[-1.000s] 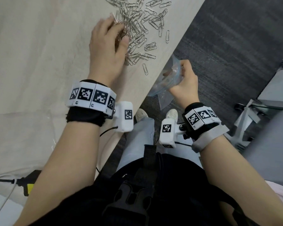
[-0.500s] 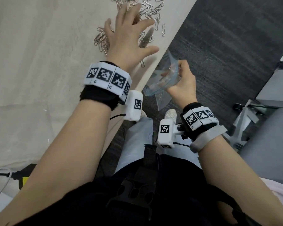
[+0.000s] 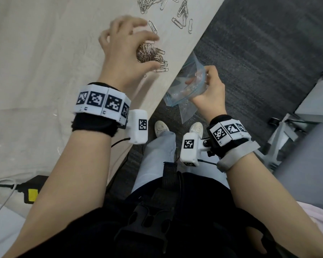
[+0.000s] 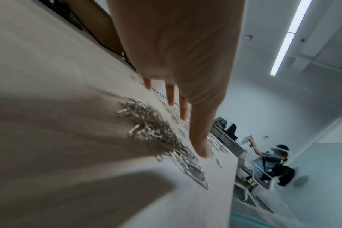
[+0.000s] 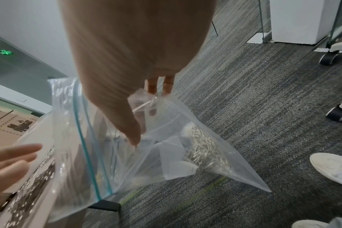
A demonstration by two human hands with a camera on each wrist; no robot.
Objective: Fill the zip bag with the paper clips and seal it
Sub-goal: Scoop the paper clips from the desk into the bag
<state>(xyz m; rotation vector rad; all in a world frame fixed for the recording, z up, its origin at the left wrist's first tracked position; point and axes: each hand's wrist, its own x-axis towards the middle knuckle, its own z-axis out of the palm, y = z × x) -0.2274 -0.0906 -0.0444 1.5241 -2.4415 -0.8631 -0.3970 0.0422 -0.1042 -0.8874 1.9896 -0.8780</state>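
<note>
The zip bag [image 3: 189, 84] hangs open just off the edge of the table [image 3: 45, 53], its mouth gaping upward beside the tabletop. The right hand [image 3: 209, 90] grips it by the rim, thumb inside and fingers outside pinching the plastic. A clump of paper clips [image 5: 201, 148] already sits in the bottom of the bag. On the table, close to the edge and next to the bag's mouth, lies a heap of clips [image 3: 153, 56]. The left hand [image 3: 125, 51] arches over that heap, fingers spread and loosely bent, holding nothing as far as I can see. More loose clips [image 3: 183, 13] lie scattered farther along the table. Below the bag, grey carpet [image 3: 259, 53] and a pair of white shoes [image 3: 161, 127].
</note>
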